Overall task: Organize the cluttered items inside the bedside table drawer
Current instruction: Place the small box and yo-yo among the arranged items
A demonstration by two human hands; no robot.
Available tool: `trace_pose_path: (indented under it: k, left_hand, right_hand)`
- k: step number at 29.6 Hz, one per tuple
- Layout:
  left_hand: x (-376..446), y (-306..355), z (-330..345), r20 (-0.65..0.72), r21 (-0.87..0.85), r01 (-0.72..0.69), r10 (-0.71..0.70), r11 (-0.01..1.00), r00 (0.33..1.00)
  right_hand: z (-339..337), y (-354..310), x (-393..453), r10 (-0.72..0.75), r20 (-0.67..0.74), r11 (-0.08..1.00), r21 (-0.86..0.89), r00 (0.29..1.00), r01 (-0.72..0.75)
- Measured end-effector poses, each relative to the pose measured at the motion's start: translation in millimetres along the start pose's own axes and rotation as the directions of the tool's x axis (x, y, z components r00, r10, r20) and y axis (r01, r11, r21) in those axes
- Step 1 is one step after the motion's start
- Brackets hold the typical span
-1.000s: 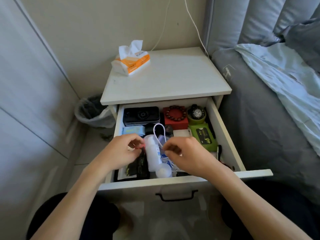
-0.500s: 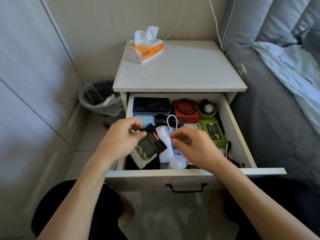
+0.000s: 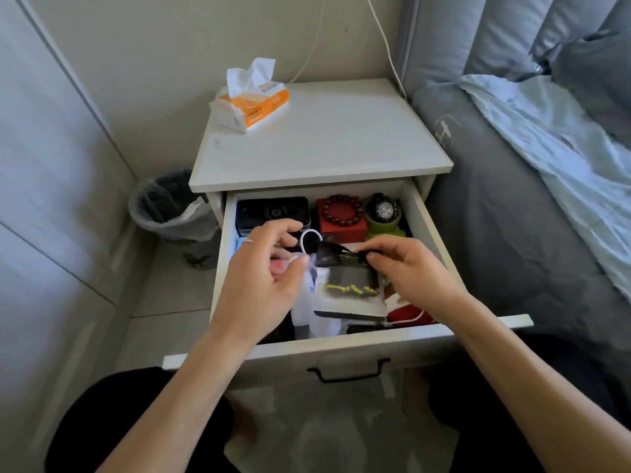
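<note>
Black packet [image 3: 351, 288] held above drawer [image 3: 345, 339] front-centre, long axis hanging toward front edge. Right hand [image 3: 406, 271] fingers pinched on its top edge; left hand [image 3: 263, 278] just beside, fingers loosely spread, grasping nothing. Open room only above; drawer back row filled.

White bedside table [image 3: 341, 145], orange tissue pack [image 3: 252, 100] on its top, open drawer [image 3: 341, 346] of clutter.
</note>
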State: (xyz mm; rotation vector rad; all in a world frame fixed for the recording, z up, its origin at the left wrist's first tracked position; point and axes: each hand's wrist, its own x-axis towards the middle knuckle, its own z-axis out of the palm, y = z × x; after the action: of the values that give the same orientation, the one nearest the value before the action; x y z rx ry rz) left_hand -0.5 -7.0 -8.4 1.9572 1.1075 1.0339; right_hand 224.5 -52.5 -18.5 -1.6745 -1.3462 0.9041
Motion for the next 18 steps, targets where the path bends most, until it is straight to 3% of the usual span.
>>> trace_pose_path:
  k: [3, 6, 9, 12, 14, 18]
  left_hand:
    - [20, 17, 22, 0.195, 0.185, -0.178, 0.142, 0.966, 0.97]
    - [43, 31, 44, 0.389, 0.237, -0.213, 0.108, 0.948, 0.915]
    - [81, 45, 87, 0.51, 0.287, -0.14, -0.028, 0.948, 0.86]
    - [112, 40, 120, 0.493, 0.318, 0.059, -0.218, 0.946, 0.842]
    - [122, 27, 141, 0.429, 0.235, 0.296, -0.372, 0.926, 0.823]
    - [124, -7, 174, 0.328, 0.044, 0.682, -0.656, 0.73, 0.68]
  right_hand:
    - [-27, 16, 3, -0.083, 0.025, 0.989, -0.123, 0.996, 0.086]
    - [-38, 18, 12, -0.143, 0.048, 0.978, -0.148, 0.989, 0.149]
    - [-63, 29, 28, -0.141, -0.069, 0.987, -0.081, 0.988, 0.135]
    - [-73, 44, 43, 0.025, -0.245, 0.999, -0.029, 0.969, -0.033]
    - [-79, 55, 49, 0.127, -0.308, 0.983, -0.085, 0.943, -0.16]
    - [-86, 63, 49, 0.149, -0.315, 0.972, -0.128, 0.937, -0.197]
